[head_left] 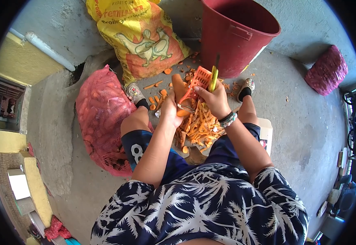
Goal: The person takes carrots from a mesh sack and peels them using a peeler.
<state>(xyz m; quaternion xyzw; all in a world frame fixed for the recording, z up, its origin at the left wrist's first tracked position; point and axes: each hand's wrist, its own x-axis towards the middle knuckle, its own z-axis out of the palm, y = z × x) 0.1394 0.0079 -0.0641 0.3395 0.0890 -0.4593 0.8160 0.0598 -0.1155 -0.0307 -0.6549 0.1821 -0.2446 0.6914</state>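
My left hand point(170, 111) is closed around a large peeled-looking carrot point(179, 85), which points away from me. In my right hand point(217, 101) is an orange plastic peeler point(202, 76) with a slotted, grater-like body, its blade end lying across the near part of the carrot. The same hand also keeps a knife with a yellow handle point(214, 77), its dark blade pointing away. Below both hands, a heap of orange peelings point(202, 130) lies on the floor between my legs. Cut carrot pieces point(153, 101) are scattered to its left.
A red mesh sack point(100, 118) full of carrots stands by my left leg. Beyond are a yellow printed sack point(145, 45) and a tall dark-red bin point(231, 45). A purple mesh sack point(328, 70) leans at the far right wall. Cardboard point(266, 131) lies beside my right thigh.
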